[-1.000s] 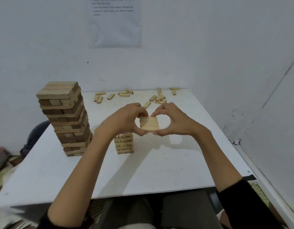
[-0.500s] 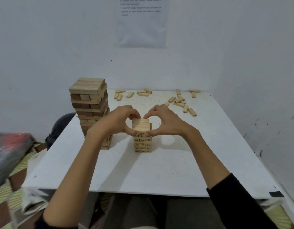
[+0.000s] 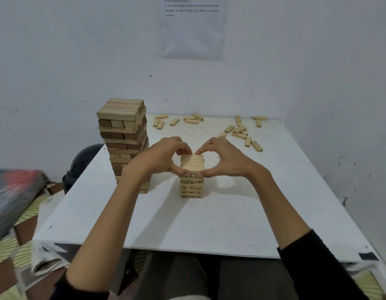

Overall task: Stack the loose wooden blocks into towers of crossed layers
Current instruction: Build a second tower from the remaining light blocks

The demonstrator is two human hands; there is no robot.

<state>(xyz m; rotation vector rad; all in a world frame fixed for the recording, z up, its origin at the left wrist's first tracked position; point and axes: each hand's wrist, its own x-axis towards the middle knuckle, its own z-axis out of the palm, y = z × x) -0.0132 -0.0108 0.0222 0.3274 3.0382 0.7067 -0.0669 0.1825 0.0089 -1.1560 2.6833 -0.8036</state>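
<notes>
Near the middle of the surface [image 3: 187,224]: small tower [image 3: 191,188] of numbered blocks | top layer [image 3: 192,162] sits on it | left hand [image 3: 159,156]: thumb and fingers pinch top layer | right hand [image 3: 226,159]: same pinch, opposite side | tall tower [image 3: 122,135] just left | loose blocks [image 3: 239,131] along far edge
</notes>
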